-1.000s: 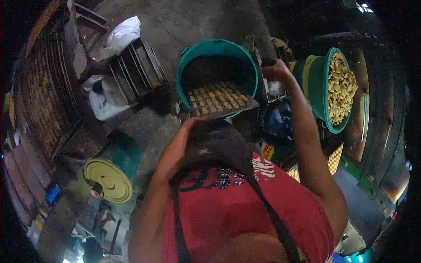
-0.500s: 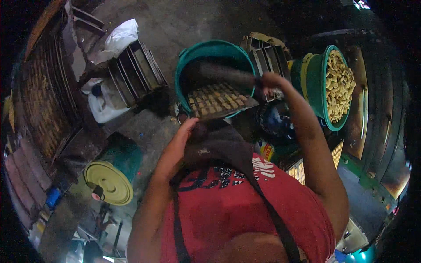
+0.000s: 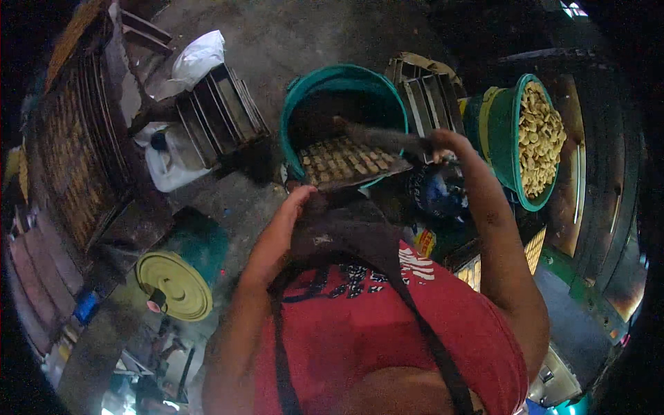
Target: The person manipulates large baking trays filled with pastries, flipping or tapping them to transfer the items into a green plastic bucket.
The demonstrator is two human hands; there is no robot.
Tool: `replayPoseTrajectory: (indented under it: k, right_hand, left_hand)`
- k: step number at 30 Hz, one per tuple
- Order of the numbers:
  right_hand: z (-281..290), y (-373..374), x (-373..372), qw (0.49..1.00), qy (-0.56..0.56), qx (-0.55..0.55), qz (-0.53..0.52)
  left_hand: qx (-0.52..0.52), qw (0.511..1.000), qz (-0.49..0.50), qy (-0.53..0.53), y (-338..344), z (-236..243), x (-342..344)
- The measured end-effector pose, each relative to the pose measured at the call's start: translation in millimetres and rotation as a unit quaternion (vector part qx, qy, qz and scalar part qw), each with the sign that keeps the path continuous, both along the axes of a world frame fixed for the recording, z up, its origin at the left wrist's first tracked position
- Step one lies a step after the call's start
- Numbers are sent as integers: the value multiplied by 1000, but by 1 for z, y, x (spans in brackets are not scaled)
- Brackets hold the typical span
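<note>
My left hand (image 3: 301, 199) is closed on the near left corner of a dark flat baking tray (image 3: 344, 184). Rows of small pale-brown biscuits (image 3: 340, 158) cover the tray, which tilts into the mouth of a big green tub (image 3: 346, 69). In my right hand (image 3: 453, 144) is the handle of a long flat scraper-like tool (image 3: 380, 136), its exact kind blurred. Its blade points left, just above the tray's far side. Shadow hides the bottom of the tub.
Another green tub (image 3: 523, 138), heaped with round pale biscuits (image 3: 539, 142), stands at right. Metal racks (image 3: 221, 114) and a white jug (image 3: 169, 169) are at left, near stacked trays (image 3: 72, 159). A yellow-lidded bucket (image 3: 176, 283) sits lower left. A dark shiny bag (image 3: 439, 194) lies beside the tray.
My right hand and the flat tool have moved a little right and toward me across the tray. My left hand keeps its hold on the tray corner.
</note>
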State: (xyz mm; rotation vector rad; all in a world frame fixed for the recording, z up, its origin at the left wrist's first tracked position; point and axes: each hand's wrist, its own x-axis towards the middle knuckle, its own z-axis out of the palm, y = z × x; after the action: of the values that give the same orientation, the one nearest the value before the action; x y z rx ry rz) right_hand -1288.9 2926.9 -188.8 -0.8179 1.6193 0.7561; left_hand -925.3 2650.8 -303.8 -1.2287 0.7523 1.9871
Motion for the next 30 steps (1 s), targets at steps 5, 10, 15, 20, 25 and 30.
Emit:
replayPoseTrajectory:
  k: [5, 10, 15, 20, 25, 30]
  right_hand:
    - [57, -20, -3, 894, 175, -310, -272]
    - [31, 35, 44, 711, 30, -322, -625]
    - [-23, 100, 89, 537, -160, -293, -775]
    - [-69, 123, 147, 542, -156, -330, -757]
    - [-118, 111, 224, 521, -184, -367, -749]
    - [-197, 88, 283, 494, -158, -395, -758]
  left_hand:
    - [-11, 1000, 18, -1, 2, 14, -5]
    - [-25, 999, 35, 15, 8, 53, -21]
    - [-121, 981, -26, 150, 27, 128, -40]
    - [-472, 782, -304, 269, 49, 192, -62]
    - [-494, 763, -336, 248, 47, 266, -93]
    - [-606, 626, -316, 376, 13, 233, -77]
